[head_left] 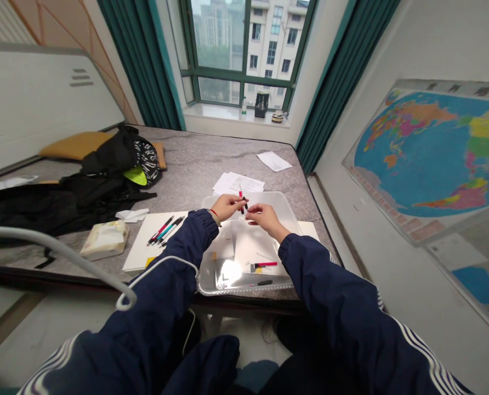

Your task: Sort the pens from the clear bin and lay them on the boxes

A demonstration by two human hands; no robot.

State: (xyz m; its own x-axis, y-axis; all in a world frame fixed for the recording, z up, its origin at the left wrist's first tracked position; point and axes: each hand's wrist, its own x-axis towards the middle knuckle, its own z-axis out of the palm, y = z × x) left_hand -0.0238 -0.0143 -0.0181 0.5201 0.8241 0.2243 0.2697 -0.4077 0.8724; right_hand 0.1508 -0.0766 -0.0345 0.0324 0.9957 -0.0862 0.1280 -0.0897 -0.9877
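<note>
Above the far part of a clear plastic bin (205, 274), my left hand (227, 207) is closed on slim pen parts (240, 195), red and black, held nearly upright. My right hand (268, 218) comes in from the right, thumb and fingers pinched at the lower end of a black piece beside them. What sits in that pinch is too small to make out. Inside the bin lie a red pen barrel (266, 264), a dark pen part (265, 282) and small clear bits near the front left.
Left of the bin, several pens (165, 229) rest on a white box (140, 249), near a tissue pack (105, 240). A black backpack (92, 184) lies farther left. Papers (238, 182) lie behind the bin. A white cable (162, 260) crosses my left sleeve.
</note>
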